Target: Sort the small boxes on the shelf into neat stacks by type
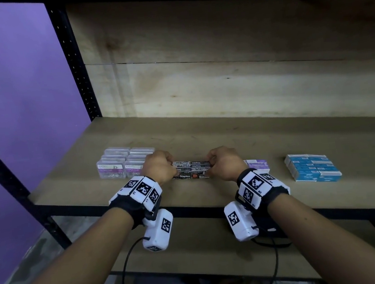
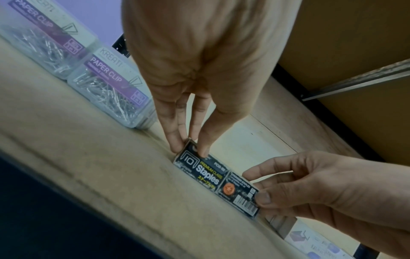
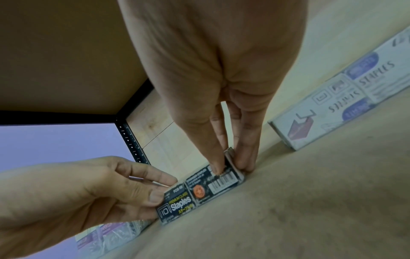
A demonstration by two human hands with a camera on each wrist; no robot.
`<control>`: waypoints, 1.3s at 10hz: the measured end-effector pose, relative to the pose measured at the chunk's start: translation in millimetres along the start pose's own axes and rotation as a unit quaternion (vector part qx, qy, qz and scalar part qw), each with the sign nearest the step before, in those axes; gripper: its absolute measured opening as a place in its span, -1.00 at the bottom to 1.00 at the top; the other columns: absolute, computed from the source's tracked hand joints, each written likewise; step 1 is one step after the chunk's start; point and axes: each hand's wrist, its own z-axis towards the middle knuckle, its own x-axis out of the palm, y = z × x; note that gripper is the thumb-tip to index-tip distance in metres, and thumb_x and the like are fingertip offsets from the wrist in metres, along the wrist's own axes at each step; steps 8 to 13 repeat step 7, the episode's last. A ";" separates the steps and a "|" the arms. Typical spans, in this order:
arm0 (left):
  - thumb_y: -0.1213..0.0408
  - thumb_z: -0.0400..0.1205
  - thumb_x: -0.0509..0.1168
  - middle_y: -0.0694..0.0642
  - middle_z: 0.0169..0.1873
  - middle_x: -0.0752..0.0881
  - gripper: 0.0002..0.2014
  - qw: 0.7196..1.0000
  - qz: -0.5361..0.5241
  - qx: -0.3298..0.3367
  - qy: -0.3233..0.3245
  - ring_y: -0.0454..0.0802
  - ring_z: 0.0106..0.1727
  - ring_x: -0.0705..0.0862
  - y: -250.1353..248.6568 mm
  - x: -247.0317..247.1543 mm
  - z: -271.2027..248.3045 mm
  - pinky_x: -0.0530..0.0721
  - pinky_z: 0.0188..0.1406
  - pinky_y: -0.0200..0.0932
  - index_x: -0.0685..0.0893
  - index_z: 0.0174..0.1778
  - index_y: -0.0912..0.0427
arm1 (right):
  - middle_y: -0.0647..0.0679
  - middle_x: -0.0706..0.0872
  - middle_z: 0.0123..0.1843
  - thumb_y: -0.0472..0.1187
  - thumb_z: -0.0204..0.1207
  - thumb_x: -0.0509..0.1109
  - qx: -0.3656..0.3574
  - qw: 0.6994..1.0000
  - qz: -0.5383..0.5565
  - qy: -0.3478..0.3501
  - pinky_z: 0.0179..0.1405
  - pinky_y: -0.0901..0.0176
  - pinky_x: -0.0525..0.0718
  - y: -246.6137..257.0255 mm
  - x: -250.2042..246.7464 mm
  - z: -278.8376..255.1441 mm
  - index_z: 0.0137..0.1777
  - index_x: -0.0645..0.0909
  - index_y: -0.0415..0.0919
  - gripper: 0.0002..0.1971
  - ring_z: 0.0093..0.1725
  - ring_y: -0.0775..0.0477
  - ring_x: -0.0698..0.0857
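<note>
A block of black staples boxes point(image 1: 191, 170) lies at the middle of the shelf board point(image 1: 203, 128), stacked two layers high. My left hand point(image 1: 169, 168) pinches its left end with thumb and fingers point(image 2: 175, 145). My right hand point(image 1: 211, 164) pinches its right end, thumb on the barcode face and fingers point(image 3: 246, 157) behind the end flap. The front face of the black boxes point(image 2: 213, 175) reads "Staples" in the left wrist view, and the same face point(image 3: 199, 192) shows in the right wrist view. The block rests on the board.
Clear paper clip boxes point(image 1: 119, 166) stand stacked just left of my left hand. White and purple staples boxes point(image 1: 258, 165) sit right behind my right wrist. A stack of blue boxes point(image 1: 312, 167) lies further right. A wooden back panel point(image 1: 221, 79) closes the shelf.
</note>
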 end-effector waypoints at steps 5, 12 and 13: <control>0.25 0.41 0.49 0.04 0.08 0.69 -0.66 1.000 -0.021 0.013 0.009 0.01 0.09 0.66 -3.2 -11.9 -10.3 0.64 0.02 -0.17 0.65 0.09 0.04 | -0.13 0.73 0.09 -0.24 0.36 0.51 -0.015 1.000 -0.006 -0.027 -0.12 0.34 0.51 4.9 -2.1 -11.5 0.11 0.66 -0.16 -0.70 0.03 -0.10 0.69; 0.22 0.46 0.51 -0.06 -0.01 0.73 -0.74 0.995 -0.082 0.058 -0.017 -0.09 0.06 0.67 -10.1 -28.9 -24.7 0.54 0.05 -0.24 0.66 0.02 -0.01 | -0.08 0.75 0.01 -0.17 0.42 0.45 -0.052 0.997 -0.011 -0.062 -0.14 0.33 0.48 4.7 -13.0 -25.6 0.01 0.69 -0.14 -0.82 -0.01 -0.06 0.68; 0.22 0.46 0.51 -0.06 -0.01 0.73 -0.74 0.995 -0.082 0.058 -0.017 -0.09 0.06 0.67 -10.1 -28.9 -24.7 0.54 0.05 -0.24 0.66 0.02 -0.01 | -0.08 0.75 0.01 -0.17 0.42 0.45 -0.052 0.997 -0.011 -0.062 -0.14 0.33 0.48 4.7 -13.0 -25.6 0.01 0.69 -0.14 -0.82 -0.01 -0.06 0.68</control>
